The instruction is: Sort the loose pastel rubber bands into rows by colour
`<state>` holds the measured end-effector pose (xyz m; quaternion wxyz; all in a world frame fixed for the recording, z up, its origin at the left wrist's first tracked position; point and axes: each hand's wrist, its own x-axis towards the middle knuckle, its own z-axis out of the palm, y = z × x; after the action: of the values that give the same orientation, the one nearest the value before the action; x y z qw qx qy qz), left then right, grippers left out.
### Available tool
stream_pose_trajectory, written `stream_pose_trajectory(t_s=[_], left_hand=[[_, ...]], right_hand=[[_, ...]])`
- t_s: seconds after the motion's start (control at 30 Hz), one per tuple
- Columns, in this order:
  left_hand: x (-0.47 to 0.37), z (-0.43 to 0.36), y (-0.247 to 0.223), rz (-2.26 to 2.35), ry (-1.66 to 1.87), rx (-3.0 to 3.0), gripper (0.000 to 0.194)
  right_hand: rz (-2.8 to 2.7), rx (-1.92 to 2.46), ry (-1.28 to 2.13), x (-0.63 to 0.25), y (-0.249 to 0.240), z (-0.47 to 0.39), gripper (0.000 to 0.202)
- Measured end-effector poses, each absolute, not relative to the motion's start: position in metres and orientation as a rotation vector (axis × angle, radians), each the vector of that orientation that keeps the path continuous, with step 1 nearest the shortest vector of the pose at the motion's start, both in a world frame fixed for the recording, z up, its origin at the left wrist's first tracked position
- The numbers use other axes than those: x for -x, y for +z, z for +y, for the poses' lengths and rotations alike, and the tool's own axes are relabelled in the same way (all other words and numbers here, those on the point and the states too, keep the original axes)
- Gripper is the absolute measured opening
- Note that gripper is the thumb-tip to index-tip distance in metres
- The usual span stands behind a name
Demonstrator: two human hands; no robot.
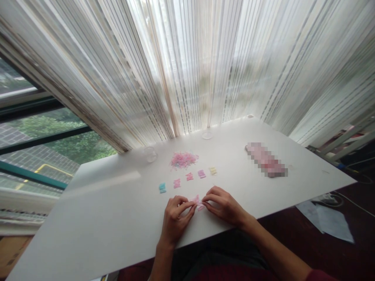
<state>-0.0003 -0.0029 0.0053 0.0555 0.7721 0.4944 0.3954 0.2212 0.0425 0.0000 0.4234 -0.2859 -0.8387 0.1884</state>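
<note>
Near the front of the table, my left hand (177, 217) and my right hand (224, 205) meet over a small pink bundle of thin strips (200, 208). Thumb and forefinger of each hand are pinched together at its two sides; the exact hold is too small to make out. Just beyond lies a slanting row of similar little bundles: a turquoise one (162, 187), a pink one (177, 183), a reddish-pink one (189, 176), a purple one (202, 174) and a yellow one (213, 170). Behind them is a loose pile of thin, mostly pink strips (184, 160).
On the white table (117, 218) a clear round container (150, 154) stands back left, with a clear lid-like disc (207, 135) near the far edge. A blurred-out pink oblong object (266, 160) lies at right. Sheer curtains (199, 70) hang along the back edge.
</note>
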Motion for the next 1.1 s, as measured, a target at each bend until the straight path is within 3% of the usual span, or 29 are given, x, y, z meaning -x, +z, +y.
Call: stream_pose_trajectory(t_s=[0.83,1.1], left_hand=[[-0.001,-0.003,0.007,1.514,1.155,-2.364,0.014],[-0.003,-0.004,0.009,1.534,1.182,-2.305,0.014]], right_hand=[[-2.11,0.717,0.509,-0.221,0.001,0.04,0.011],[-2.034,0.925,0.478,-0.232,0.014,0.065,0.009]])
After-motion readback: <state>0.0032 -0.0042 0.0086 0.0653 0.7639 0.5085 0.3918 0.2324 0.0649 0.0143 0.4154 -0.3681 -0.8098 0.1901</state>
